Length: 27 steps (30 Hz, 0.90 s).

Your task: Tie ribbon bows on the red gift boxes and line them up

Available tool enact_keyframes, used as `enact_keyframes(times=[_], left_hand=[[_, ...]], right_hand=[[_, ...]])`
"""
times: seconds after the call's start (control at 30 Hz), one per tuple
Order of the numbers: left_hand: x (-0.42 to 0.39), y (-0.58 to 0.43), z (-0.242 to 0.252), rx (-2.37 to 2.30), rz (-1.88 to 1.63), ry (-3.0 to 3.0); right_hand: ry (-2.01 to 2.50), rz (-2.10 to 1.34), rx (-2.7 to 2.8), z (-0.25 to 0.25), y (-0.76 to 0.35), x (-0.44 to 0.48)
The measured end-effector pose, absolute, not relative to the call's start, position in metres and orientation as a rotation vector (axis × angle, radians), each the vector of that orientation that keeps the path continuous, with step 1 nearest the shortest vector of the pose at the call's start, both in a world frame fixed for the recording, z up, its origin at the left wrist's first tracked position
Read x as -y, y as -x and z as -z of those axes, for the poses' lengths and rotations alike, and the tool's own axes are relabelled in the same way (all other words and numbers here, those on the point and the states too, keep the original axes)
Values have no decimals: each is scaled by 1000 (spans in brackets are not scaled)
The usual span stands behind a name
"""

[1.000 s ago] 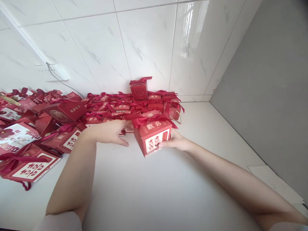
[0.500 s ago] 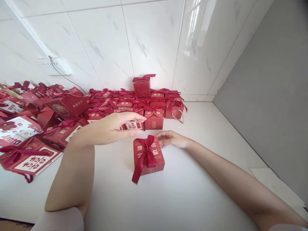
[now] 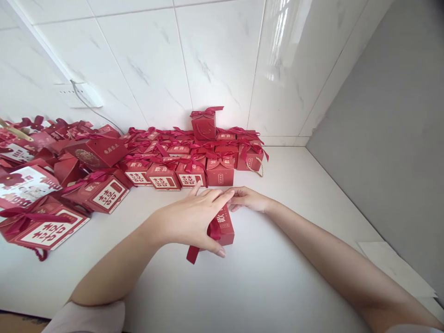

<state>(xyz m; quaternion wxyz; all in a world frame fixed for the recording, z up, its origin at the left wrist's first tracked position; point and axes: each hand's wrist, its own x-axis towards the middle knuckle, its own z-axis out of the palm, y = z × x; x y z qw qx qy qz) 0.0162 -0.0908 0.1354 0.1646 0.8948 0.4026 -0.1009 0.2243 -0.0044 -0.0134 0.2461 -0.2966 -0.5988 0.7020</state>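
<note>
- Left hand [image 3: 190, 218] arches over the red box [image 3: 227, 237]; pressing down might crush its bow [image 3: 214, 229];
- right hand [image 3: 249, 200] curls near its far corner; I can't tell whether either grips.

White tabletop [image 3: 277, 286], red boxes [image 3: 220, 175] on it

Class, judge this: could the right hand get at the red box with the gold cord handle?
Probably yes: the right hand is close by, on the near side of the gold-corded box, and only white tabletop shows between them.
</note>
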Motion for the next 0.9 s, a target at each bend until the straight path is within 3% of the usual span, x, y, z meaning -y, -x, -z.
enact_keyframes(times=[0.9], left_hand=[[48,2,-141,-1052,360,-2374]], right_hand=[[765,-1960,1587,14,-225,4]])
